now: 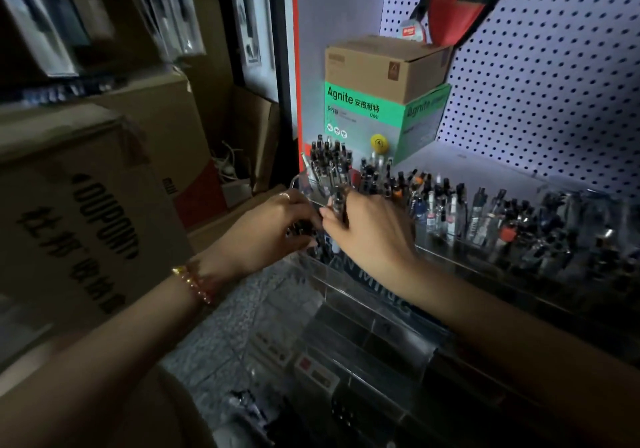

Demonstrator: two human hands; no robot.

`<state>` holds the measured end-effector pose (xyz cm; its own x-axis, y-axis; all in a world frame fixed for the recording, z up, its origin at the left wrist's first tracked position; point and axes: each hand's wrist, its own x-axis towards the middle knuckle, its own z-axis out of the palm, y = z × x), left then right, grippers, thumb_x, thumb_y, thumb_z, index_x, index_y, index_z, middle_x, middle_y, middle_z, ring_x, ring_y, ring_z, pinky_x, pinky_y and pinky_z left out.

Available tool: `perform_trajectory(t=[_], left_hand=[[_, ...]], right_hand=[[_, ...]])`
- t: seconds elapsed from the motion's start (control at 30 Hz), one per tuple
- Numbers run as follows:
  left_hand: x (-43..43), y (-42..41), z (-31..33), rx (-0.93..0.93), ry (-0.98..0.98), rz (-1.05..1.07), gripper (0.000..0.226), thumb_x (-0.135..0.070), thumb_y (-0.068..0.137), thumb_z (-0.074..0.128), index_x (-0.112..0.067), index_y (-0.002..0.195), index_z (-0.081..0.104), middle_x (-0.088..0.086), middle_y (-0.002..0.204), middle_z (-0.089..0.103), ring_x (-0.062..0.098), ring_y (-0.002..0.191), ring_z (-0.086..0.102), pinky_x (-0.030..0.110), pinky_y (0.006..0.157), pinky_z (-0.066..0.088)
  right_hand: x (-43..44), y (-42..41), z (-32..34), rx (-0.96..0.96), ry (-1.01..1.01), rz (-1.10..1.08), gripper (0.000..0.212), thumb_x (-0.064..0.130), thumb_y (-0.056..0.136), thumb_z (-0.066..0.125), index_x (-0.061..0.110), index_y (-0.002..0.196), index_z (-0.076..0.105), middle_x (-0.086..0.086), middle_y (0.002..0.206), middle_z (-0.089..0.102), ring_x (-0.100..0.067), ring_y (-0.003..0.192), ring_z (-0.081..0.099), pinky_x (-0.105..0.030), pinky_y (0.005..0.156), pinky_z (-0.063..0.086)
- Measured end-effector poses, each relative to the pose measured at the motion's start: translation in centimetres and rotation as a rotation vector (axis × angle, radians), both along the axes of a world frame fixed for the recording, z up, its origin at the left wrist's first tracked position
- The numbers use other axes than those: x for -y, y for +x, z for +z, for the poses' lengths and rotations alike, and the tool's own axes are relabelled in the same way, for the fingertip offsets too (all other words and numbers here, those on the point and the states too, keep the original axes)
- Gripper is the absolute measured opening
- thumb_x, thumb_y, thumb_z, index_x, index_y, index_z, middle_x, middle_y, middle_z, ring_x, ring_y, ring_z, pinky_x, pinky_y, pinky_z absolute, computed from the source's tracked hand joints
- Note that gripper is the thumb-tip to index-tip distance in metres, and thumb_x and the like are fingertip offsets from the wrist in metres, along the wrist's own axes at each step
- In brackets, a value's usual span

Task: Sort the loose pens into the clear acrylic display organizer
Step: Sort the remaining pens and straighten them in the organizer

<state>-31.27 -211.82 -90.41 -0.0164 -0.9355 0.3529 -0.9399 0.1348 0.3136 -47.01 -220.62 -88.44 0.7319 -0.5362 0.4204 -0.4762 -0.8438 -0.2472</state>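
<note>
A clear acrylic organizer (363, 295) runs along the shelf, its tiered compartments packed with upright pens (446, 208). At its left end my left hand (273, 229) grips a bundle of dark loose pens (301, 229), fingers curled round them. My right hand (370, 233) is just right of it and pinches one clear-barrelled pen (337, 202) upright, over a front left compartment. A full rear compartment of black-capped pens (329, 160) stands behind both hands.
A green-and-brown cardboard box (384, 94) stands at the shelf's back, before a white pegboard (554, 84). Large brown cartons (86, 205) are stacked at left. More packed stationery (311, 368) lies on the lower shelf below my arms.
</note>
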Motion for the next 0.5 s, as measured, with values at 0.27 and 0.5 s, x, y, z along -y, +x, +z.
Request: perform_trajectory(t=[0.27, 0.5], left_hand=[[0.7, -0.7, -0.5, -0.039, -0.031, 0.084, 0.012, -0.016, 0.078, 0.074, -0.016, 0.089, 0.069, -0.005, 0.093, 0.060, 0.013, 0.086, 0.059, 0.036, 0.071, 0.048], [0.6, -1.1, -0.8, -0.153, -0.058, 0.141, 0.034, -0.016, 0.073, 0.078, -0.016, 0.103, 0.063, -0.001, 0.097, 0.065, 0.017, 0.087, 0.062, 0.039, 0.072, 0.050]], right_hand=[[0.0, 0.6, -1.4, -0.090, 0.057, 0.035, 0.026, 0.042, 0.095, 0.052, 0.015, 0.093, 0.053, 0.010, 0.060, 0.041, -0.012, 0.054, 0.047, -0.024, 0.048, 0.036], [0.1, 0.3, -2.6, -0.171, 0.109, 0.018, 0.033, 0.040, 0.095, 0.050, 0.010, 0.110, 0.051, 0.000, 0.085, 0.064, -0.017, 0.075, 0.063, -0.027, 0.057, 0.044]])
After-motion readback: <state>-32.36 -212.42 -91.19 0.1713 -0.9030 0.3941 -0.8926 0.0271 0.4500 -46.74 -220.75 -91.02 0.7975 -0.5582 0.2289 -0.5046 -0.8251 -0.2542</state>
